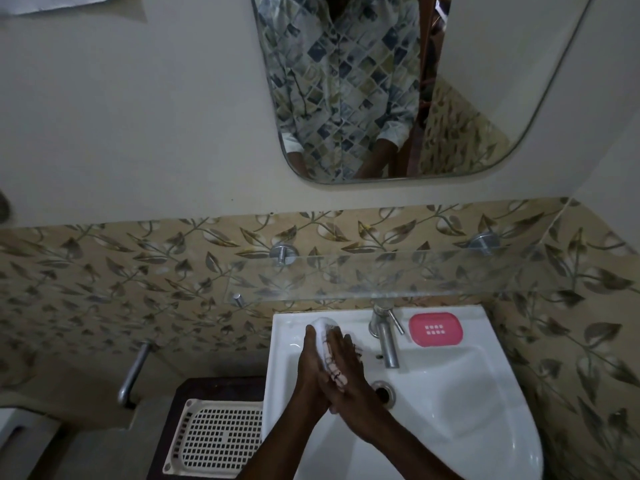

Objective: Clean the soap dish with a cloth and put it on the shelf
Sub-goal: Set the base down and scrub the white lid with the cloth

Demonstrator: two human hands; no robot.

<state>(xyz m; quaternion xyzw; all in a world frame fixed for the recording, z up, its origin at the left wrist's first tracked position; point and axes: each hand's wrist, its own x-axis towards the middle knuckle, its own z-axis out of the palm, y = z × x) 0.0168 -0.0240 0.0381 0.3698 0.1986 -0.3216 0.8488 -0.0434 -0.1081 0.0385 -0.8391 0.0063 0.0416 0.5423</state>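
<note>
Two hands meet over the white sink (467, 393). I see the left hand (308, 368) and right hand (349, 375) palm to palm, fingers near straight, pressing a patterned cloth (333, 370) between them. A pale rounded thing (323, 323) pokes out on top, can't tell what. Pink soap dish (435, 329) sits on the sink rim, just right of the tap (386, 337). Glass shelf (381, 275) above, then mirror (381, 81); leaf tiles (121, 271) around. White slotted tray (214, 434) on dark surface (176, 403), left.
</note>
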